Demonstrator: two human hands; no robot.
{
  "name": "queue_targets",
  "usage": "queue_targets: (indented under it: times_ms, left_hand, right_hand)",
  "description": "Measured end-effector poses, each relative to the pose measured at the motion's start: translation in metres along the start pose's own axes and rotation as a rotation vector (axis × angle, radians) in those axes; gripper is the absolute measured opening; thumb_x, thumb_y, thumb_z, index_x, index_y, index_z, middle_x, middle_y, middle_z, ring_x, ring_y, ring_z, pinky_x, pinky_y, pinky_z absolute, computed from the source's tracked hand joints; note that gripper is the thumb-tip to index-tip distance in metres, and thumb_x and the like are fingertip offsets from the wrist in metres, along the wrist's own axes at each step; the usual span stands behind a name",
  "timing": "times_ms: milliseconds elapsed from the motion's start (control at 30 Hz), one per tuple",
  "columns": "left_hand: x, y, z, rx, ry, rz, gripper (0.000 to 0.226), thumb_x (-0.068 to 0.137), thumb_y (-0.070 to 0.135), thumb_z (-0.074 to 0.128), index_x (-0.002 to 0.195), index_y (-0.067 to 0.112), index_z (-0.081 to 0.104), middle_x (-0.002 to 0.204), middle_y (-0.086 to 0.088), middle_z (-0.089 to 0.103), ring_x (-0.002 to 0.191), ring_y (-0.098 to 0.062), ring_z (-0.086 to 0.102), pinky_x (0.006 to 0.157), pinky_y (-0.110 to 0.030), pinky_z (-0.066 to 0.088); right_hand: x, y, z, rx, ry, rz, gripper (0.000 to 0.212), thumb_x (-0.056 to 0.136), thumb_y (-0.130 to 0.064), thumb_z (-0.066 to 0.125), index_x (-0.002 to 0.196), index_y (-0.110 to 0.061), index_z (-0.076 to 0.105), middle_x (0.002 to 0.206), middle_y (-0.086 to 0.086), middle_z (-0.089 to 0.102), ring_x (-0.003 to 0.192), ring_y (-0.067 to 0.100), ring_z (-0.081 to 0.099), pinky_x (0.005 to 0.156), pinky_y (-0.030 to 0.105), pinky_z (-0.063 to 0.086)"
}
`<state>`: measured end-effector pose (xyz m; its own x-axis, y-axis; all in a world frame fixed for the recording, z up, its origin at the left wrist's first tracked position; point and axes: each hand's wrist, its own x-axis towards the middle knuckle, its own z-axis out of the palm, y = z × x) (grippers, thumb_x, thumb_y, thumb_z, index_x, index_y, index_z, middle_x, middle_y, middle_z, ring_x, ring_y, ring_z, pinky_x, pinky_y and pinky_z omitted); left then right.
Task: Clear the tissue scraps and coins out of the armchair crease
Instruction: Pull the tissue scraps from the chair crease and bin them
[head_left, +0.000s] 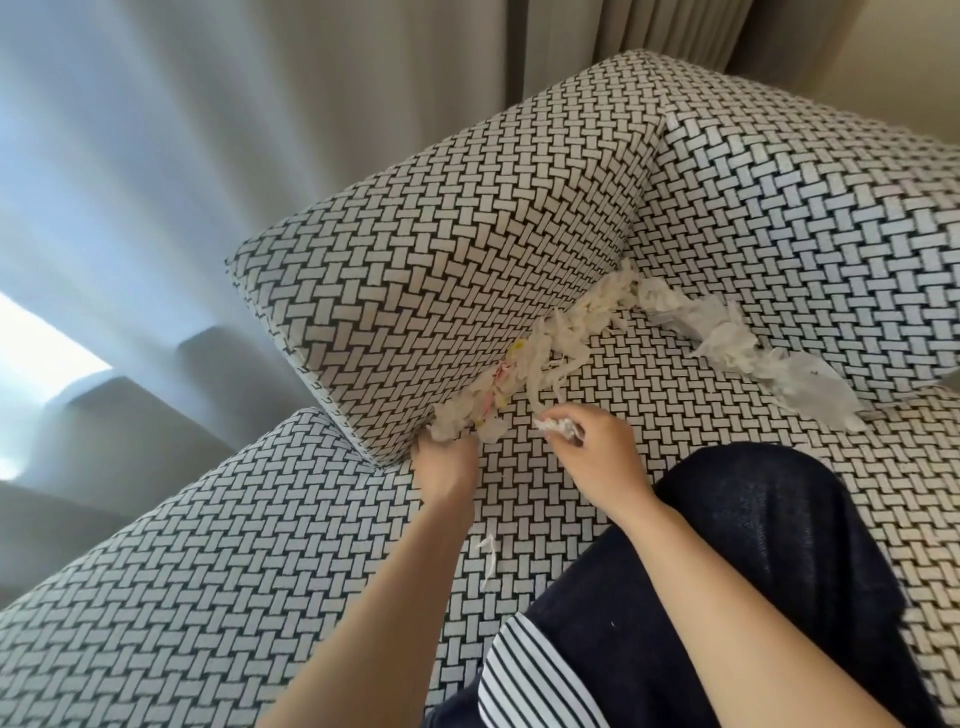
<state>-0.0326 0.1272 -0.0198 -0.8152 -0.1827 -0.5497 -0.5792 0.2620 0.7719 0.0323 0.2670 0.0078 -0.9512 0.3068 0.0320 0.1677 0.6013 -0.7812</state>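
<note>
Your right hand (597, 449) clutches a tissue wad (557, 427). Your left hand (445, 465) meets the tissue scraps (550, 343) at the armchair crease (400, 449), fingers buried, grip unclear.

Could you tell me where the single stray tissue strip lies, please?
In the head view, the stray tissue strip lies on the seat cushion, between the left forearm and the dark trouser leg.

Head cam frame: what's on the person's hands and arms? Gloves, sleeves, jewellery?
Left hand and right hand are bare: no gloves, rings, watch or bracelets visible. Both forearms are uncovered to the frame edge, so no sleeves show. The only clothing in view is a black-and-white striped top and a dark navy garment over the leg.
</note>
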Motion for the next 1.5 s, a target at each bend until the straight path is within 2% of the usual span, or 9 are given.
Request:
queue_targets:
  times_ms: [267,333,467,600,767,900,1100,1300,1500]
  left_hand:
    - [-0.005,0.008,0.009,0.200,0.003,0.013,0.061,0.082,0.022,0.051,0.141,0.018,0.034,0.152,-0.002,0.017,0.136,-0.032,0.021,0.111,-0.052,0.023]
    - [-0.005,0.005,0.011,0.244,-0.006,0.022,0.063,0.080,0.025,0.051,0.140,0.020,0.033,0.152,-0.001,0.021,0.137,-0.034,0.019,0.112,-0.052,0.021]
    - [0.004,0.001,0.012,0.213,0.018,0.016,0.058,0.074,0.030,0.050,0.131,0.021,0.042,0.132,-0.006,0.049,0.122,-0.032,0.037,0.103,-0.051,0.035]
    - [0.002,0.004,0.015,0.132,0.043,0.007,0.051,0.080,0.023,0.049,0.129,0.017,0.036,0.119,-0.010,0.055,0.110,-0.030,0.048,0.096,-0.050,0.043]
    - [-0.015,0.014,0.043,0.060,-0.039,-0.076,0.060,0.087,0.025,0.047,0.142,0.020,0.025,0.135,-0.016,0.043,0.120,-0.035,0.045,0.099,-0.051,0.043]
    - [-0.007,0.004,0.032,0.306,0.064,0.047,0.054,0.086,0.023,0.047,0.137,0.011,0.037,0.141,-0.012,0.036,0.124,-0.032,0.035,0.103,-0.045,0.036]
    - [-0.008,-0.004,0.025,0.434,0.093,0.192,0.066,0.087,0.017,0.049,0.147,0.012,0.024,0.155,-0.005,0.022,0.140,-0.027,0.019,0.116,-0.042,0.013]
    - [0.001,0.008,0.031,0.481,0.167,0.116,0.046,0.092,0.032,0.047,0.136,0.018,0.041,0.148,-0.001,0.033,0.132,-0.025,0.028,0.099,-0.034,0.026]
    - [0.003,0.021,0.037,0.438,0.278,-0.027,0.042,0.089,0.016,0.054,0.130,0.018,0.049,0.145,-0.001,0.037,0.129,-0.023,0.032,0.101,-0.035,0.030]
  right_hand:
    - [0.001,0.001,0.002,0.027,-0.004,0.030,0.021,0.088,-0.010,0.063,0.107,-0.015,0.070,0.108,-0.001,0.068,0.098,0.009,0.060,0.087,0.021,0.047]
    - [0.001,0.000,0.002,0.020,-0.010,0.032,0.021,0.088,-0.010,0.062,0.107,-0.015,0.070,0.109,-0.001,0.068,0.098,0.009,0.060,0.087,0.021,0.047]
    - [0.001,-0.001,0.002,0.024,-0.020,0.044,0.022,0.088,-0.009,0.061,0.108,-0.015,0.069,0.110,-0.001,0.068,0.097,0.008,0.059,0.084,0.018,0.045]
    - [0.002,-0.002,0.003,0.035,-0.019,0.057,0.022,0.088,-0.010,0.061,0.108,-0.015,0.070,0.108,-0.002,0.068,0.094,0.006,0.059,0.081,0.014,0.043]
    - [0.000,0.001,-0.001,0.088,0.003,0.092,0.023,0.088,-0.009,0.061,0.108,-0.015,0.070,0.108,-0.002,0.069,0.098,0.008,0.061,0.084,0.017,0.046]
    - [0.000,0.000,-0.004,0.116,0.048,0.114,0.021,0.089,-0.012,0.061,0.108,-0.015,0.070,0.106,-0.004,0.069,0.092,0.002,0.058,0.071,0.000,0.039]
    - [-0.001,0.000,-0.003,0.113,0.026,0.108,0.024,0.089,-0.011,0.060,0.111,-0.014,0.068,0.109,-0.003,0.068,0.098,0.005,0.059,0.080,0.011,0.043]
    - [-0.001,0.001,-0.003,0.121,0.021,0.109,0.024,0.089,-0.011,0.060,0.111,-0.015,0.068,0.110,-0.003,0.068,0.101,0.008,0.060,0.087,0.020,0.047]
    - [-0.002,0.004,-0.004,0.128,0.024,0.118,0.023,0.089,-0.012,0.060,0.111,-0.017,0.068,0.110,-0.005,0.068,0.098,0.003,0.058,0.077,0.004,0.038]
